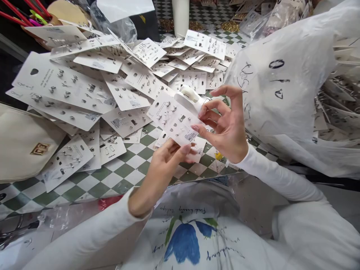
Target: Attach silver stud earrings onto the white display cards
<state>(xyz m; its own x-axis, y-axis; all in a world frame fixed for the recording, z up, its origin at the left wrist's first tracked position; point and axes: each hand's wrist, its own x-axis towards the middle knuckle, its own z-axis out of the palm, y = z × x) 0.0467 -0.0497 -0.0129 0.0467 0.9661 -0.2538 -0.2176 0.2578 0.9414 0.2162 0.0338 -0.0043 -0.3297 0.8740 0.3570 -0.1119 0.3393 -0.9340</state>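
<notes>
My left hand (168, 159) pinches the lower edge of a white earring card (174, 120), thumb in front and fingers behind. The card is tilted and carries several small silver earrings and a barcode label. My right hand (222, 122) is at the card's right edge; its thumb tip overlaps the card, and its index finger is raised and bent apart from the others. Just behind the card lies a white tape dispenser (189, 95), close to the right fingertips. Another earring card (199, 148) lies beneath the held one, partly hidden.
A heap of earring cards (81, 88) covers the checkered table (118, 170). On the left lies a cream bag (25, 140). A large plastic sack (281, 90) with cards inside stands at the right. A white cylinder (180, 18) and gold pieces (230, 26) are at the back.
</notes>
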